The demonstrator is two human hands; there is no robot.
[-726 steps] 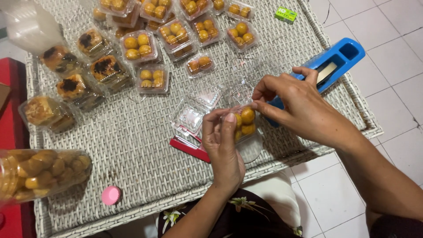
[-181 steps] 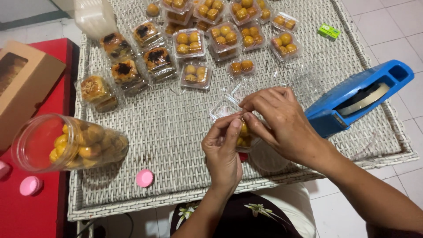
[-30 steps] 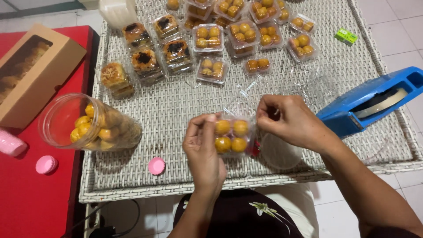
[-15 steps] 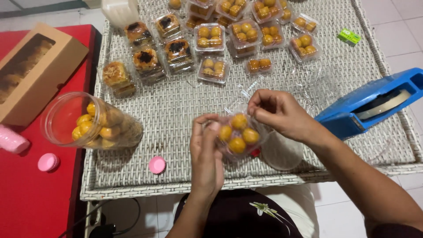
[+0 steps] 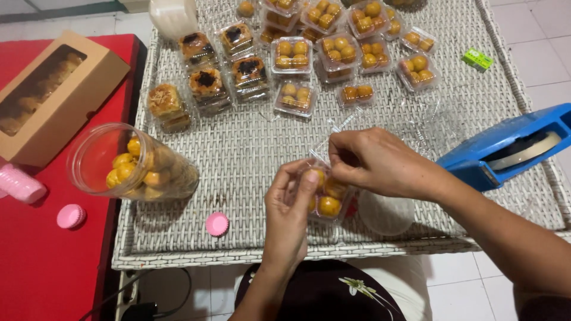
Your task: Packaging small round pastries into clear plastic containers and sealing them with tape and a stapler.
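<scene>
Near the front edge of a white woven table (image 5: 250, 148), the left hand (image 5: 289, 208) and right hand (image 5: 372, 163) both grip a small clear plastic box (image 5: 326, 196) of round golden pastries, fingers pinched on its lid. At left lies a tipped clear jar (image 5: 134, 163) of the same pastries; at right, a blue tape dispenser (image 5: 505, 148); behind, filled boxes (image 5: 291, 56).
</scene>
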